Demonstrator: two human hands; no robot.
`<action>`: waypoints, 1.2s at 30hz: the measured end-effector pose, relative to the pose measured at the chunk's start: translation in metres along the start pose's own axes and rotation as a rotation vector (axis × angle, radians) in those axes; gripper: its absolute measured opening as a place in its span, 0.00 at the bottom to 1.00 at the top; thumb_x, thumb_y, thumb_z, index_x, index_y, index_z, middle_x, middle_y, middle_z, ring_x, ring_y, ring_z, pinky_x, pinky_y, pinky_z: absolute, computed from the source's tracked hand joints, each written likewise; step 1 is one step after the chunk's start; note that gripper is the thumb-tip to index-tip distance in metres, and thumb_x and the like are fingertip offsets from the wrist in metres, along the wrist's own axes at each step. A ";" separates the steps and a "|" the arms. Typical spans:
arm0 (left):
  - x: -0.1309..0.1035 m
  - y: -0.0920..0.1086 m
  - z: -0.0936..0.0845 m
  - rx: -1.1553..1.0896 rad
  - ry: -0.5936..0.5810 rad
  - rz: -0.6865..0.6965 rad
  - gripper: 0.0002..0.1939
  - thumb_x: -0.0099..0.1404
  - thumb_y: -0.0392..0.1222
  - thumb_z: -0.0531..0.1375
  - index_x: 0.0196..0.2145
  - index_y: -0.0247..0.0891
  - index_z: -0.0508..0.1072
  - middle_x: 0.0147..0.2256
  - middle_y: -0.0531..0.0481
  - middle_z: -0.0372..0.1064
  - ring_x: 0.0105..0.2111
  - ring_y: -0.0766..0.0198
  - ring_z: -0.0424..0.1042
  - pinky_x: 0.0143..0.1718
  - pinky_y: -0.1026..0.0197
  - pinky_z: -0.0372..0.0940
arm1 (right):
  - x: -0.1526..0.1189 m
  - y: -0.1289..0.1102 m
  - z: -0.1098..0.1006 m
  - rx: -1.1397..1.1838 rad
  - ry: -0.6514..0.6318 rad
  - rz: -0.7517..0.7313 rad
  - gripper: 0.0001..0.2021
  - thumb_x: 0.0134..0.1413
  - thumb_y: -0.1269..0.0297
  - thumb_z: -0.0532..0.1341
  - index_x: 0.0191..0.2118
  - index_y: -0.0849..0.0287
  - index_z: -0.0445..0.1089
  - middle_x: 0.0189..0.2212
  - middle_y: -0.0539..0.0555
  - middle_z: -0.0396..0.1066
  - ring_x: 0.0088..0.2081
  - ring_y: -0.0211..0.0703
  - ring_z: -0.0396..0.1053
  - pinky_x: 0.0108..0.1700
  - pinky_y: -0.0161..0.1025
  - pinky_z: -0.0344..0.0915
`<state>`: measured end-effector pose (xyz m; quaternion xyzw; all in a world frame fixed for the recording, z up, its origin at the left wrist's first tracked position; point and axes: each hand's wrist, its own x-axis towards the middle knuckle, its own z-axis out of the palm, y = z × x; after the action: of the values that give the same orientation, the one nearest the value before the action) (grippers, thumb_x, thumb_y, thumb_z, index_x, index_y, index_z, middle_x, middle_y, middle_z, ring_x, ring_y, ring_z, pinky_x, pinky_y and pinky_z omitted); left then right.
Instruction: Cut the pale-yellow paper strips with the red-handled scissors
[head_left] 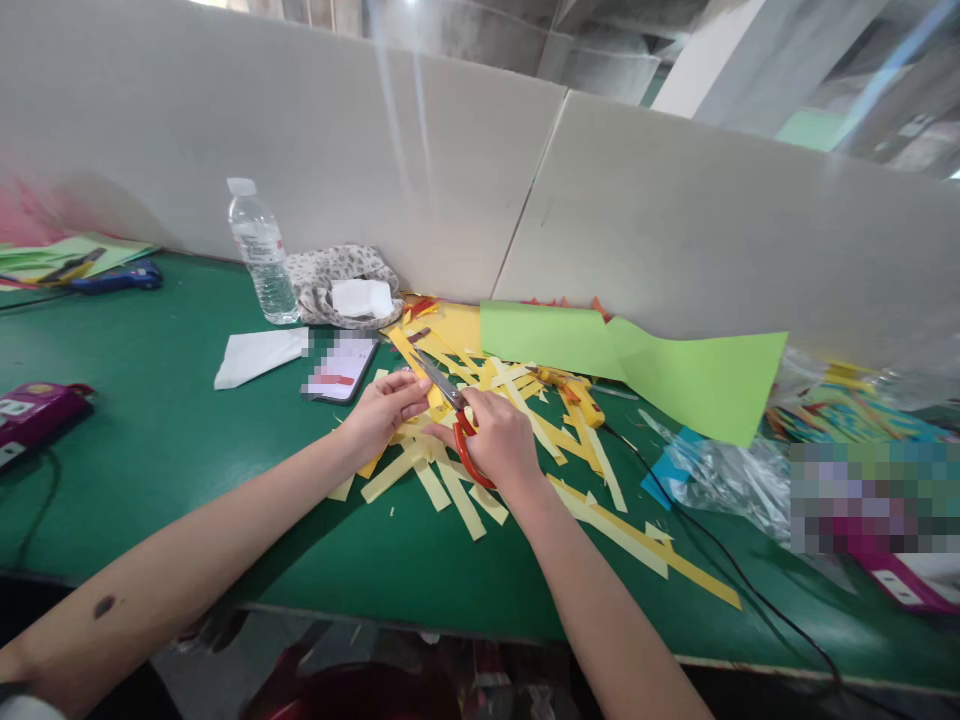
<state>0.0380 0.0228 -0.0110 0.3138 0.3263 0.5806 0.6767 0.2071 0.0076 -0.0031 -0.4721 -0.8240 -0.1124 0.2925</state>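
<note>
My left hand (pixel 388 405) pinches a yellow paper strip (pixel 409 355) that slants up and to the left. My right hand (pixel 499 435) is wrapped round the red handles of a pair of scissors (pixel 466 450). The scissor blades point up and left, and their tips lie by the strip near my left fingertips. Whether the blades touch the paper I cannot tell. Below and around both hands lie several loose yellow paper strips (pixel 459 500) on the green table (pixel 247 530). A yellow glue gun (pixel 574 392) rests among them, right of my right hand.
Light green paper sheets (pixel 686 375) lean near the grey partition (pixel 300 130). A water bottle (pixel 262 255), a spotted cloth pouch (pixel 341 268) and a phone (pixel 345 365) stand or lie to the left. A black cord (pixel 705 535) crosses the right side near crumpled clear plastic (pixel 739 480). A purple power strip (pixel 41 420) lies far left.
</note>
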 end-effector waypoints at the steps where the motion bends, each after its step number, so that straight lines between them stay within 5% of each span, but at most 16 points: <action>1: 0.000 0.000 0.000 0.000 -0.002 0.001 0.09 0.47 0.37 0.69 0.25 0.34 0.73 0.24 0.55 0.71 0.23 0.75 0.70 0.28 0.74 0.66 | 0.000 0.000 0.000 0.001 0.005 0.000 0.24 0.48 0.41 0.56 0.36 0.60 0.66 0.26 0.54 0.69 0.30 0.43 0.66 0.30 0.36 0.57; 11: -0.004 -0.011 0.003 0.065 -0.082 -0.037 0.10 0.47 0.39 0.69 0.26 0.33 0.73 0.24 0.54 0.71 0.23 0.72 0.70 0.28 0.69 0.66 | 0.002 -0.001 0.000 0.066 0.032 0.031 0.22 0.49 0.44 0.57 0.37 0.61 0.67 0.26 0.55 0.70 0.29 0.43 0.67 0.30 0.36 0.58; 18: -0.004 -0.001 0.004 0.063 0.045 -0.021 0.10 0.46 0.38 0.69 0.25 0.32 0.72 0.22 0.55 0.68 0.22 0.76 0.67 0.26 0.73 0.64 | 0.004 -0.002 -0.004 0.227 0.034 0.194 0.22 0.49 0.45 0.56 0.40 0.58 0.63 0.30 0.55 0.70 0.30 0.43 0.67 0.32 0.37 0.59; 22: -0.002 0.000 0.004 0.047 0.085 -0.009 0.11 0.45 0.38 0.69 0.25 0.33 0.72 0.21 0.55 0.67 0.21 0.76 0.66 0.26 0.73 0.64 | 0.004 -0.004 -0.004 0.159 -0.032 0.164 0.22 0.49 0.45 0.56 0.42 0.57 0.62 0.33 0.55 0.70 0.33 0.45 0.67 0.31 0.38 0.59; 36: -0.004 -0.001 0.004 0.124 -0.043 -0.072 0.08 0.46 0.39 0.69 0.24 0.35 0.74 0.21 0.55 0.68 0.18 0.77 0.64 0.20 0.75 0.61 | 0.004 -0.009 -0.005 0.042 -0.109 0.097 0.21 0.53 0.44 0.52 0.40 0.57 0.61 0.32 0.55 0.69 0.34 0.46 0.67 0.29 0.38 0.57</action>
<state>0.0415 0.0185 -0.0093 0.3556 0.3583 0.5275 0.6833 0.2000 0.0029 0.0042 -0.5105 -0.8171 -0.0550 0.2622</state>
